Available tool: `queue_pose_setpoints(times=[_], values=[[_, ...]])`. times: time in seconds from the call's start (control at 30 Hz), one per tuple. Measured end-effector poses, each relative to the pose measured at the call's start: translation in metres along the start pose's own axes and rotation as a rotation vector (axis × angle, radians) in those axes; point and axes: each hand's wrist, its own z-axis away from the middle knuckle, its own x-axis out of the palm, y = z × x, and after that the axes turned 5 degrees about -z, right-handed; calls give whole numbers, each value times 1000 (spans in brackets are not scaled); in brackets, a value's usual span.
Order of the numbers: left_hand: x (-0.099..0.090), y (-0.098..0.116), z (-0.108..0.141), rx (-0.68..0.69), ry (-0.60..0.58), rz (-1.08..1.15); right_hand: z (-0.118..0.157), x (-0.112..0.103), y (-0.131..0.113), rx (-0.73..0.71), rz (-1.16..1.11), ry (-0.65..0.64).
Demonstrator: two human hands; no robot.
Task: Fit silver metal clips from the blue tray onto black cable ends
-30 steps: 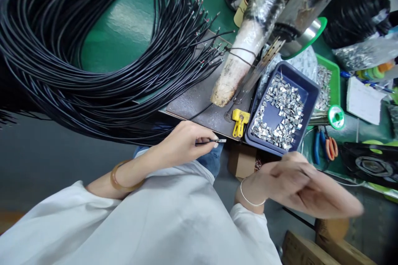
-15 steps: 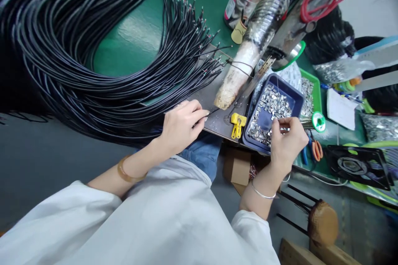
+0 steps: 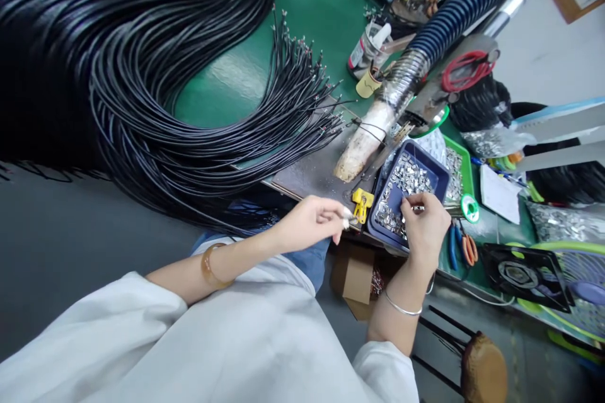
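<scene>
My left hand (image 3: 316,221) is closed in a pinch just left of a yellow clip (image 3: 362,204) at the table edge. A short dark cable end (image 3: 354,220) pokes out past its fingertips. Over a dark blue tray (image 3: 447,179), my right hand (image 3: 426,227) has thumb and fingers pressed together; whatever lies between them is too small to make out. Small shiny metal pieces (image 3: 410,176) are scattered in that tray. A thick bundle of black cables (image 3: 198,145) curves over the table on the left, its stripped ends pointing right.
A white-ended duct hose (image 3: 366,141) hangs low over the table. Behind the blue tray is a green tray (image 3: 467,167). Pliers (image 3: 469,250) and a black fan (image 3: 524,274) lie to the right. At the far side, a co-worker's hand (image 3: 431,1) shows.
My left hand has moved right and down, away from the cable bundle to beside the yellow clip. My right hand stays pinched over the blue tray. The camera view has shifted.
</scene>
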Motion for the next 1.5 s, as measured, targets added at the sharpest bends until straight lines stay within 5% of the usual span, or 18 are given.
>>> queue_pose_setpoints(times=[0.17,0.6,0.8,0.87,1.03,1.27,1.5], values=[[-10,-3,2,24,146,107,4,-1,-2,33,-78,-45],[-9,2,0,-34,124,146,8,7,1,12,-118,16],[-9,3,-3,-60,73,187,45,14,-49,-58,-471,311],[-11,5,-4,-77,41,203,64,18,-71,-180,-525,382],[-13,10,-4,-96,-43,208,89,32,-96,-504,-532,318],[-6,8,-3,-56,66,128,83,37,-92,-93,-822,124],[0,2,-3,148,273,-81,83,39,-95,-73,-913,-13]])
